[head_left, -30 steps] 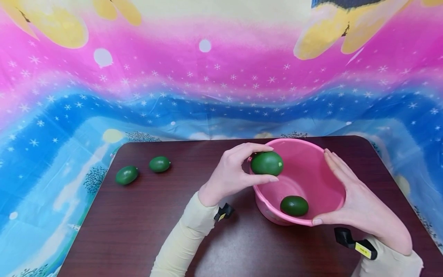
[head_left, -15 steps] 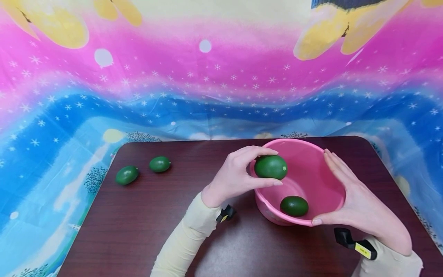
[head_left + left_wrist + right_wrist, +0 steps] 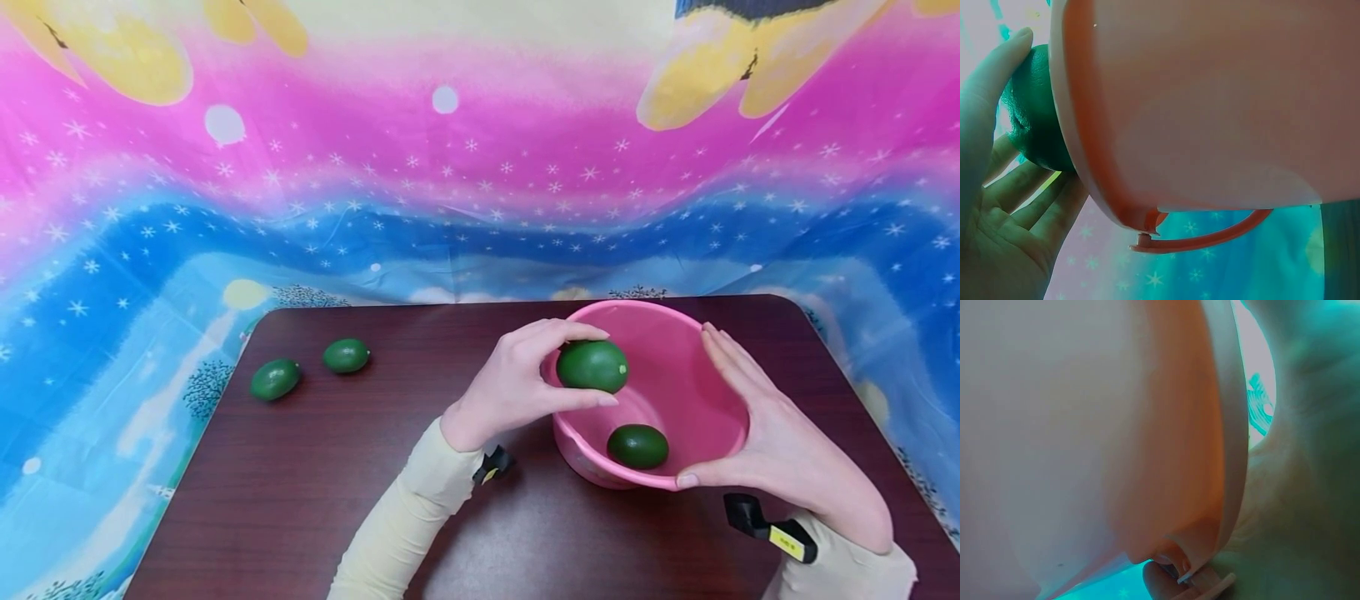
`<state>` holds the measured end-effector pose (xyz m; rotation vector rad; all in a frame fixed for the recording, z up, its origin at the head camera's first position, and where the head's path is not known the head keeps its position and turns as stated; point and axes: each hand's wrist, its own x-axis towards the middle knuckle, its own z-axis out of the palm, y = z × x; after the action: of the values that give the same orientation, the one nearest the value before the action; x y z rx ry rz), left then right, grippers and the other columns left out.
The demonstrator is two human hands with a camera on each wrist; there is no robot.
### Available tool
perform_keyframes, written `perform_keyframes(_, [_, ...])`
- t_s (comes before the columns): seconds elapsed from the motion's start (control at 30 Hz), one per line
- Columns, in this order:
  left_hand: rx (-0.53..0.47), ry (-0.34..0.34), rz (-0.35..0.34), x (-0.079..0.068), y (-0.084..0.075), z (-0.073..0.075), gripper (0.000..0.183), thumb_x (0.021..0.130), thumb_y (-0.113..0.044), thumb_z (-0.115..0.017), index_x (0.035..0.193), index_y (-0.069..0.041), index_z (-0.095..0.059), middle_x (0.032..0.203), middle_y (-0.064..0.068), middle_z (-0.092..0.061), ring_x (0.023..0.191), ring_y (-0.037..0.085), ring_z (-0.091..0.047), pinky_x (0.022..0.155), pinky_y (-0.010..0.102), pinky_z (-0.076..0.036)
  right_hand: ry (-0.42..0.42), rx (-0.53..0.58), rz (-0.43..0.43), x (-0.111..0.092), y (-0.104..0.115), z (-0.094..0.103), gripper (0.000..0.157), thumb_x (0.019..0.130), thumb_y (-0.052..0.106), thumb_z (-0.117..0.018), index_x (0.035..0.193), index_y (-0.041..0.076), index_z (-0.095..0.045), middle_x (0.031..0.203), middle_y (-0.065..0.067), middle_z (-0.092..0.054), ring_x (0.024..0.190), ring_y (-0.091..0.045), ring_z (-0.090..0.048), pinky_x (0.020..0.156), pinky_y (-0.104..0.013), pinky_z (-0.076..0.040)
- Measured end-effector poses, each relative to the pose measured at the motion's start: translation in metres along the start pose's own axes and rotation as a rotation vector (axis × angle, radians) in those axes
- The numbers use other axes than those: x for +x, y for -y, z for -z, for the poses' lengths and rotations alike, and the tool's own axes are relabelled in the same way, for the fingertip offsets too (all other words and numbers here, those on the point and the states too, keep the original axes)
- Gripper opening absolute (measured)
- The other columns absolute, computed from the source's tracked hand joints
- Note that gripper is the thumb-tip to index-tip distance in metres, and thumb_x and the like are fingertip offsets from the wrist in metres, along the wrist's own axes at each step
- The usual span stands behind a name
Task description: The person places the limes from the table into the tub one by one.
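Left grip: the thumb and fingers of the left hand stand apart only as far as the held fruit forces them, pinching that green fruit from opposite sides.
Held fruit's place: over the mouth of the pink bucket, just inside its left rim; in the left wrist view the bucket wall hides part of it, so it seems to dip partly below the rim. Whether it touches the rim, I cannot tell.
Right grip: the right hand spans the bucket's right side, thumb on the near rim, fingers along the outside, holding the bucket.
Inside the bucket: a second fruit, green too, lies near the front wall.
Left of the bucket: two more green fruits lie well apart from it on the table, the closer fruit and, beyond it, the outer fruit.
Behind the bucket: a printed cloth.
Step in hand: by my reading, placing the held fruit in the bucket, with two fruits left outside.
Next move: calls for lowering the fruit clear of the rim and parting the left fingers, the right hand keeping the bucket steady.
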<state>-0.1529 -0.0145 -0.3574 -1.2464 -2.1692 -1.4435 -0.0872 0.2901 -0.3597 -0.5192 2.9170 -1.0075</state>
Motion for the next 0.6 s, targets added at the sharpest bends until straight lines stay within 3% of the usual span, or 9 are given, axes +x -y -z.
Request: perform_keyframes(0.6, [-0.001, 0.028, -0.009, 0.0011, -0.0012, -0.0068, 0.066, 0.071, -0.025, -0.096, 0.129, -0.013, -0.067, 0.123, -0.004, -0.066, 0.112, 0.003, -0.057, 0.092, 0.021, -0.051, -0.003, -0.001, 0.018, -0.0009, -0.001, 0.0004, 0.144, 0.055, 0.037, -0.103, 0.165, 0.028, -0.01, 0.169, 0.001, -0.009, 0.145, -0.042, -0.021, 0.074, -0.032, -0.054])
